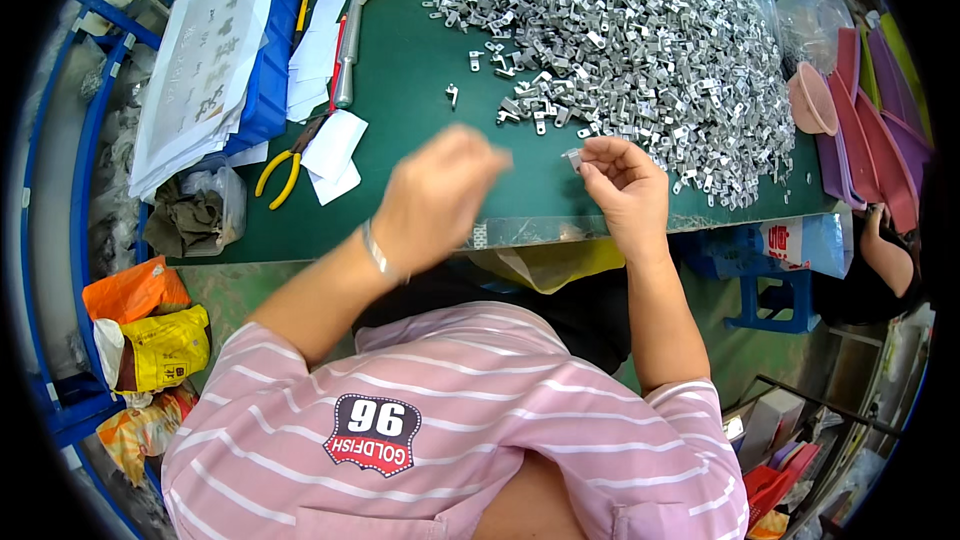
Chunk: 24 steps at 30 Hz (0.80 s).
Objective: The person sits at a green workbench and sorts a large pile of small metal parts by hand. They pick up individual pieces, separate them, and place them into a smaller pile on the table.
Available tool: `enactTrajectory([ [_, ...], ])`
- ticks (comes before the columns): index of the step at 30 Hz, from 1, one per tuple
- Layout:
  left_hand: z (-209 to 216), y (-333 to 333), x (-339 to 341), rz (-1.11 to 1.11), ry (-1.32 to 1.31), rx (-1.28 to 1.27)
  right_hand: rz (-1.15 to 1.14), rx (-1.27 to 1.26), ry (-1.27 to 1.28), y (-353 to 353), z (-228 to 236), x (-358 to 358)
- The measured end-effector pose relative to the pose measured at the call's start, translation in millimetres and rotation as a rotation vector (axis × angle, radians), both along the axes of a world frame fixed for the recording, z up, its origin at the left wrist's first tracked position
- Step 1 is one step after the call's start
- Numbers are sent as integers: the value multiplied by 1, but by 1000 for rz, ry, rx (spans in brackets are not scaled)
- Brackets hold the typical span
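My right hand (628, 190) pinches a small silver metal bracket (573, 157) between thumb and fingers, just above the near edge of the green table (400, 110). To its left, my left hand (440, 198) is raised over the same edge, its fingers smeared by motion, so whether they hold anything cannot be told. Beyond my hands spreads a large heap of similar bent metal brackets (640, 50). One bracket (452, 95) lies apart from the heap, beyond my left hand.
At the left are yellow-handled pliers (281, 172), white paper slips (334, 148), a metal rod-like tool (348, 55) and a blue bin (270, 80) under printed sheets. Pink trays (868, 135) and a pink bowl (812, 100) stand right, near another person's arm (888, 258). A blue stool (775, 300) sits below.
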<state>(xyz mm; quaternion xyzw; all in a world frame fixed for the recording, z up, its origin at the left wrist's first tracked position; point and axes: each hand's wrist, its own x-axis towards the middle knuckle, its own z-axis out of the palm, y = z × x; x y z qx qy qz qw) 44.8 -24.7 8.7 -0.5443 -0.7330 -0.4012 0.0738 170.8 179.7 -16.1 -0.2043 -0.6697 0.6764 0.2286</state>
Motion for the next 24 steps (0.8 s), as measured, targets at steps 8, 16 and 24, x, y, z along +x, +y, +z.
enactTrajectory([
  [8,-30,63,-49,10,37,-166,62,-487,163,37,3,-26],
  [16,-20,41,-13,3,-182,-187,-77,1035,-88,33,-8,-65],
  [24,-13,17,-16,143,-739,-57,-112,821,2,32,-14,-39],
])
